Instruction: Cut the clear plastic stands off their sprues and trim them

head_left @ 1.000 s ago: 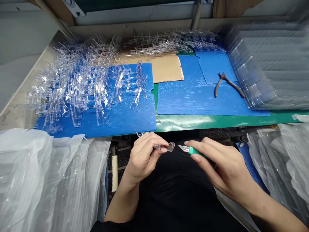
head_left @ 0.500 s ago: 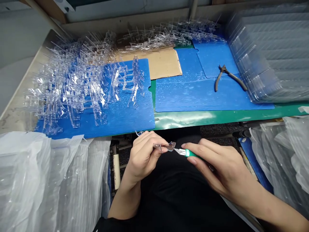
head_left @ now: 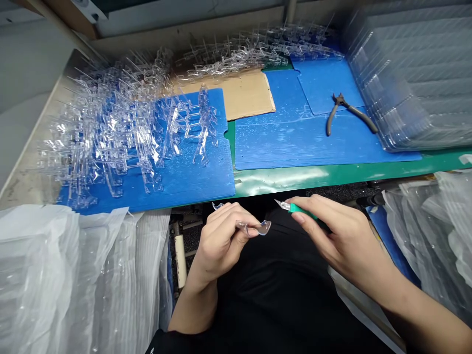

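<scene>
Pinched in my left hand is a clear plastic part; its curved end sticks out past my fingertips and another end shows behind my knuckles. The rest of it is hidden by my fingers. My right hand grips a craft knife with a green handle and a pointed metal blade. The blade tip is up and to the right of the part, apart from it, and points to the upper left. Both hands are in front of the bench edge, over my lap.
Many clear plastic mouldings are heaped on blue sheets at the left, with more along the back. Cutting pliers lie open beside stacked clear trays. Translucent bags hang at the left, others at the right.
The knife has moved up and slightly right with my right hand, away from the part's edge, where its tip was close. My left hand has stayed nearly in place, still holding the part.
</scene>
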A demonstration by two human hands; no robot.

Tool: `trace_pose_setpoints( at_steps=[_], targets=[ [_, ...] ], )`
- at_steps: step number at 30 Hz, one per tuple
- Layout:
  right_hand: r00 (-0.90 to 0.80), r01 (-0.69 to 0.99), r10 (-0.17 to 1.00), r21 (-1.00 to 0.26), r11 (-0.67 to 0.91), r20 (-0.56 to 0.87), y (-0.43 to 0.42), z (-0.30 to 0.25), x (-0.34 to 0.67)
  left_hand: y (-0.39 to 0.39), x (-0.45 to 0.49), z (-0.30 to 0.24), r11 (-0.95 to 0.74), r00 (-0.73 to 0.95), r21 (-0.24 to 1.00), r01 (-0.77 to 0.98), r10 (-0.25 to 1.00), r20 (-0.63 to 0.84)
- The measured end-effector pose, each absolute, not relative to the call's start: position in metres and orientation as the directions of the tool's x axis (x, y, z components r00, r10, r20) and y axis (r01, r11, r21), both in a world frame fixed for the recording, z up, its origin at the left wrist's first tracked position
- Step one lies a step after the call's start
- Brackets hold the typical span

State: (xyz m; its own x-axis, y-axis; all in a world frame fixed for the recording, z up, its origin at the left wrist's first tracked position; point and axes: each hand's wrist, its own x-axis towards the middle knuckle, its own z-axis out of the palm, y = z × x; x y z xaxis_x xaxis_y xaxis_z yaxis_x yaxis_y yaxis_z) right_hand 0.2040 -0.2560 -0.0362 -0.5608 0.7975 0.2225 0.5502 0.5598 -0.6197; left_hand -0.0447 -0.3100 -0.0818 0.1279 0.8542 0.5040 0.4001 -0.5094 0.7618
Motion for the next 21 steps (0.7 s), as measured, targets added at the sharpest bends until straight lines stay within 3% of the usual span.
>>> trace_pose_setpoints(
  at_steps=[5, 12, 18, 21],
  targets=[
    [-0.583, 0.458, 0.778, -0.696, 0.553, 0.235, -0.259, -0.029, 0.202, -0.311, -0.043, -0.081, -0.455, 0.082, 0.835, 0.31, 0.888, 0.453],
    [-0.653, 0.41, 0.726, -0.706, 0.578, 0.216, -0.265, -0.022, 0.206, -0.313, -0.044, -0.078, -0.398, 0.056, 0.861, 0.316, 0.914, 0.402],
    [-0.536, 0.519, 0.814, -0.672, 0.527, 0.224, -0.259, -0.032, 0.207, -0.316, -0.041, -0.077, -0.353, 0.101, 0.913, 0.206, 0.935, 0.339],
    [-0.575, 0.464, 0.782, -0.691, 0.554, 0.242, -0.257, -0.033, 0.207, -0.318, -0.036, -0.077, -0.273, 0.172, 0.957, 0.096, 0.952, 0.254]
  ],
)
